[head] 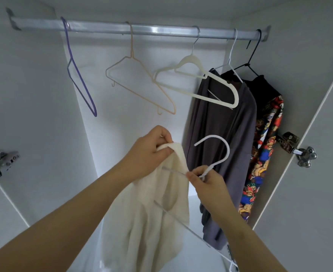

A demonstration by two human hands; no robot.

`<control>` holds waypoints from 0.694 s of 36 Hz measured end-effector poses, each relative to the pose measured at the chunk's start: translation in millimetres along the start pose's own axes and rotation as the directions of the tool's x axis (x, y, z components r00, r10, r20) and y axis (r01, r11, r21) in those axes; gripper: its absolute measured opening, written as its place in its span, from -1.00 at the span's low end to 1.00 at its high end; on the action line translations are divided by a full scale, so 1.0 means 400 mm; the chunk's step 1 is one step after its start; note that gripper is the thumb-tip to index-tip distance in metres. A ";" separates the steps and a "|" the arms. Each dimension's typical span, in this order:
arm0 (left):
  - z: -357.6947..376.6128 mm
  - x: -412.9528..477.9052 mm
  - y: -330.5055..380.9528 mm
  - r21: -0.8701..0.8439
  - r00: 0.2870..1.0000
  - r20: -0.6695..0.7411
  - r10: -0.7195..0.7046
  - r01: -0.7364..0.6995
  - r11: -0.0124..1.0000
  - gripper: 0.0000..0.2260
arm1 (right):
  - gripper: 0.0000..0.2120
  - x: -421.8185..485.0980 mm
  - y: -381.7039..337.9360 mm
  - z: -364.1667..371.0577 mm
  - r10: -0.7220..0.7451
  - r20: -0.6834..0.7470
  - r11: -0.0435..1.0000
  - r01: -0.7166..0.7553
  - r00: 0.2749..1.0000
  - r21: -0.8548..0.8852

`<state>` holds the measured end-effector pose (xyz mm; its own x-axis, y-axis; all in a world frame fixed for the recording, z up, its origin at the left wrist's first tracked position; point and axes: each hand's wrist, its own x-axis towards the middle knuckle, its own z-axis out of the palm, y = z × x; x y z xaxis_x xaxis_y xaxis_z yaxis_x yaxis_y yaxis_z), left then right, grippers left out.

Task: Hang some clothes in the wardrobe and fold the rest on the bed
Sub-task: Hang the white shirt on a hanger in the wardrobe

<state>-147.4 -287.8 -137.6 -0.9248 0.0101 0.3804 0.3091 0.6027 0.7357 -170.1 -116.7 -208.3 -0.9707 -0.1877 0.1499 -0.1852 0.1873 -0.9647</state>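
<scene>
**Cream fleece held half on a white hanger, inside the open wardrobe**

Cream and fuzzy, the fleece garment (148,222) hangs in mid-air in front of the wardrobe's back wall, below the rail and just left of the clothes already hung. The left hand (150,154) pinches a fold of its top edge between thumb and curled fingers, lifting it over one arm of the white hanger (220,143). The right hand (204,179) grips that hanger at its neck, just under the hook, which points up and to the left. The hanger's long bar slants down to the right across the lower fabric.

Just right of the hook hangs a grey garment (210,118) on a thin white hanger (231,50). Beside that is a black piece with a bright teddy-bear print (263,146) on a black hanger (254,52).

Above, a metal rail (142,29) spans the wardrobe. Three bare hangers are hooked on it, left to right: purple (94,112), beige wire (131,46) and thick cream (235,95).

A metal hinge (291,144) joins the open right door (308,193) to the cabinet, and another hinge (0,160) shows at the left edge.
</scene>
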 end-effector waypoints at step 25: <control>-0.036 0.046 -0.080 0.354 0.941 -0.228 0.252 -0.161 0.921 -0.58 | -0.79 -0.024 -0.057 -0.073 -0.497 -0.420 0.847 0.529 0.759 -0.047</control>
<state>-171.2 -318.2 -146.0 -0.7415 -0.0208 0.6707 0.3548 0.8362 0.4181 -161.1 -90.9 -181.5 -0.7093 0.1688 0.6844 -0.6774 0.1051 -0.7280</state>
